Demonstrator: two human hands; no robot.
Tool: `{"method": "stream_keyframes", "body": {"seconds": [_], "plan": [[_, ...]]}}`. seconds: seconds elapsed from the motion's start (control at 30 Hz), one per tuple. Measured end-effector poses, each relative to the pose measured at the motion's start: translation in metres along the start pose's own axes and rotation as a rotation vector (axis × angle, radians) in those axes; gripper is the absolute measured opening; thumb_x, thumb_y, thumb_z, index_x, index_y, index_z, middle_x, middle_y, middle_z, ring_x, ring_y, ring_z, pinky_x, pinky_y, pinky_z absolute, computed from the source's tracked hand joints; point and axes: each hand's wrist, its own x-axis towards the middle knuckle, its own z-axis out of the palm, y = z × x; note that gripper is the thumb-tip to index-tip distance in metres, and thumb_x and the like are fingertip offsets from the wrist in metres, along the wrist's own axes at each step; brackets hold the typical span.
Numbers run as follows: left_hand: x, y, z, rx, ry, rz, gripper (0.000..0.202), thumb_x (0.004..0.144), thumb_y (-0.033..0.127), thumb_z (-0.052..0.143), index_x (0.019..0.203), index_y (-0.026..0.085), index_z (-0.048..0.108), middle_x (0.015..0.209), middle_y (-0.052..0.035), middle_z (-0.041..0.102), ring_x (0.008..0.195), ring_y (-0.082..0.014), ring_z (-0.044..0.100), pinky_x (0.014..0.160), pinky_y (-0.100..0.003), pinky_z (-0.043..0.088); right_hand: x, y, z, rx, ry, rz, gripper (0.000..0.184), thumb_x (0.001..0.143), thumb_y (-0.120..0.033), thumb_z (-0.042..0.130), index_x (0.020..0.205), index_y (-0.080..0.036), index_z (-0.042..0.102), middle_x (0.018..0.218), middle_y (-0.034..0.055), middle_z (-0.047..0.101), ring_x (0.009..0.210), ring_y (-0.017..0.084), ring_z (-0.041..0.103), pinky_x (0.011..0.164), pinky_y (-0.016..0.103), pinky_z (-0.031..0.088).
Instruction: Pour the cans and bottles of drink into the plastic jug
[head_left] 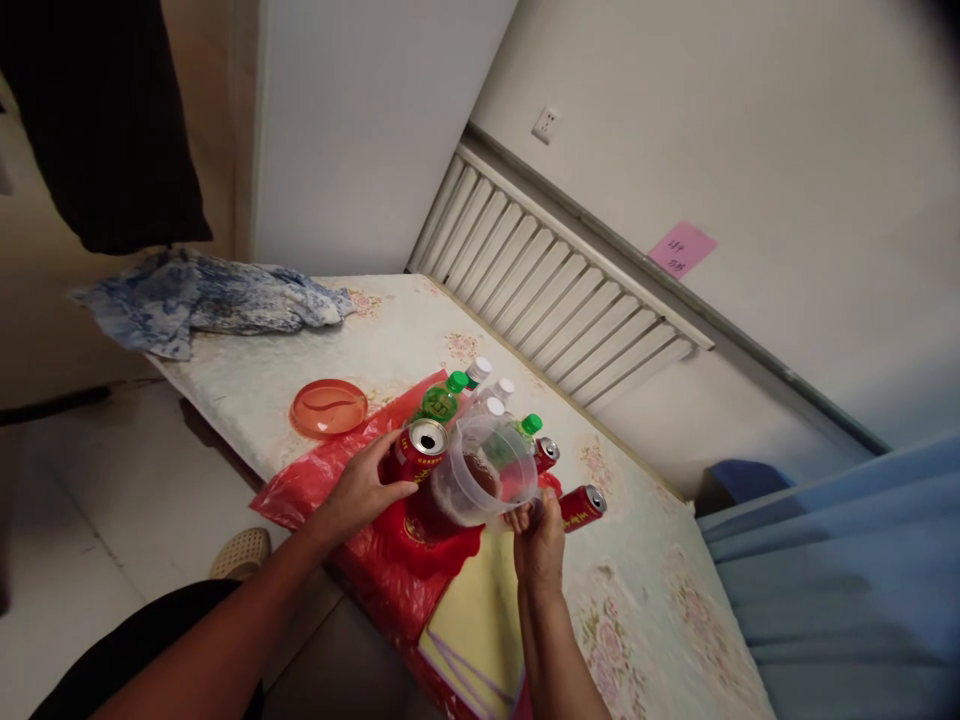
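**A:** What is in your left hand (365, 490)?

**B:** Your left hand is wrapped round an open red can (422, 447). It holds the can roughly upright, right against the side of the clear jug (471, 490). Gripping the can's side leaves the opening at the top uncovered.

**A:** And the right?

**B:** Your right hand (540, 538) is clenched on the jug's handle from below. The jug's mouth is tipped toward you. A dark drink sits in the bottom, so that firm grip probably steadies it.

**A:** Where does it all sit?

**B:** On a red plastic bag (300, 495) spread over the counter (645, 600), probably to catch drips. Bottles (439, 402) stand bunched behind the jug, 2 with green caps and 3 with white. 2 more red cans (583, 505) sit to the right of the jug, the nearer one on its side. An orange lid (328, 408) lies flat to the left, apart from the jug, and may be its cover. A yellow cloth (480, 620) lies at the near edge, under your right wrist.
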Motion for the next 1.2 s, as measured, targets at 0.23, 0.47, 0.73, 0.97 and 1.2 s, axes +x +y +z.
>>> {"method": "stream_keyframes", "body": {"seconds": [0.23,0.47,0.73,0.97,1.2], "plan": [[0.002,-0.003,0.0,0.032,0.019,0.035,0.071,0.066,0.03,0.074,0.133,0.017,0.052,0.134,-0.0128,0.06,0.123,-0.0321,0.056,0.108,-0.051,0.043,0.0,-0.001,0.001,-0.025,-0.007,0.007,0.05,0.087,-0.057,0.049,0.053,-0.022,0.038,0.044,-0.0084,0.033,0.042,0.009,0.028,0.049,0.026,0.031],[0.003,0.004,-0.008,0.082,0.025,0.061,0.066,0.066,0.027,0.07,0.13,0.019,0.054,0.132,-0.012,0.06,0.123,-0.0326,0.056,0.107,-0.052,0.042,0.0,0.003,0.0,0.017,0.03,0.004,0.05,0.09,-0.052,0.048,0.051,-0.022,0.036,0.044,-0.0078,0.033,0.042,0.009,0.028,0.049,0.026,0.03],[0.004,0.005,-0.013,0.08,0.007,0.075,0.065,0.065,0.027,0.071,0.128,0.021,0.056,0.13,-0.0111,0.062,0.122,-0.0335,0.056,0.106,-0.053,0.043,0.0,0.002,0.001,-0.015,0.009,-0.007,0.049,0.091,-0.054,0.045,0.054,-0.022,0.038,0.045,-0.0081,0.032,0.043,0.009,0.027,0.049,0.025,0.029],[-0.004,0.005,-0.012,0.02,-0.036,0.052,0.07,0.064,0.029,0.073,0.131,0.02,0.055,0.133,-0.0105,0.061,0.124,-0.0334,0.056,0.108,-0.05,0.042,0.0,0.0,0.001,-0.009,-0.008,-0.017,0.049,0.09,-0.053,0.046,0.054,-0.022,0.037,0.046,-0.0082,0.033,0.043,0.009,0.028,0.05,0.026,0.029],[-0.028,0.03,-0.015,-0.014,-0.042,-0.023,0.072,0.061,0.032,0.078,0.129,0.019,0.057,0.131,-0.0104,0.063,0.125,-0.0354,0.056,0.106,-0.049,0.045,-0.002,-0.004,-0.002,-0.087,0.069,-0.019,0.044,0.089,-0.054,0.049,0.06,-0.021,0.047,0.052,-0.0058,0.048,0.049,0.011,0.044,0.056,0.025,0.037]]}}
